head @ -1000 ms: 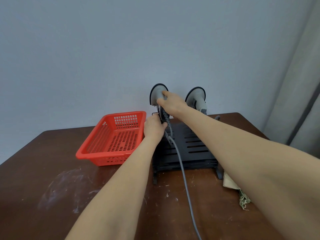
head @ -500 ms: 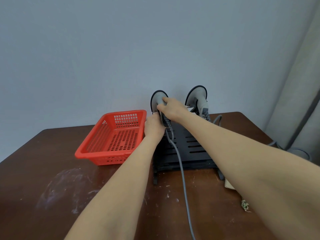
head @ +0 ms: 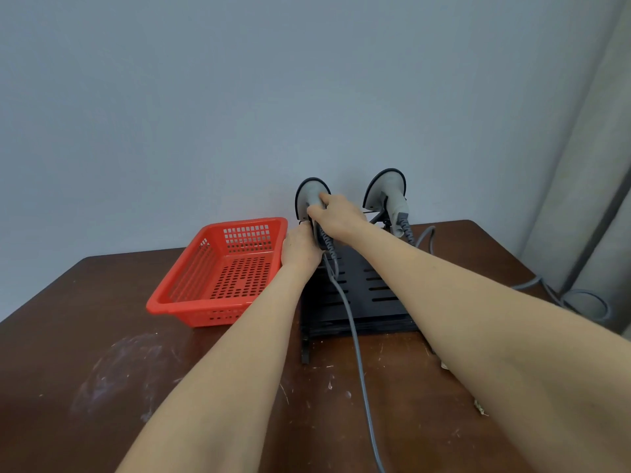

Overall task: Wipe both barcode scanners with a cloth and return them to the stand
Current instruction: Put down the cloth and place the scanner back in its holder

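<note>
Fingers of our right hand (head: 336, 218) are closed around the neck of the left barcode scanner (head: 311, 196), just under its rounded head, and that is the grip doing the work. Our left hand (head: 300, 249) is lower, curled against the handle where the coiled strain relief begins; we cannot tell from here how firmly it has hold, since the fingers are hidden behind the scanner. The scanner stands upright at the back left of the black slotted stand (head: 362, 295), head up against the wall.

We judge it a light, rigid plastic body, smooth enough to slip if pinched at the head, so the narrow neck and the handle are the sound places to grip. Its grey cable (head: 355, 339) trails down over the stand and across the brown table (head: 85, 387) toward us; it is springy and will tug, so it wants slack before any lift.

The right barcode scanner (head: 387, 191) sits untouched in the neighbouring slot, its own cable looping off the table's right edge. An empty red perforated basket (head: 222, 268) lies just beside the stand on the left. No cloth is clearly in view
</note>
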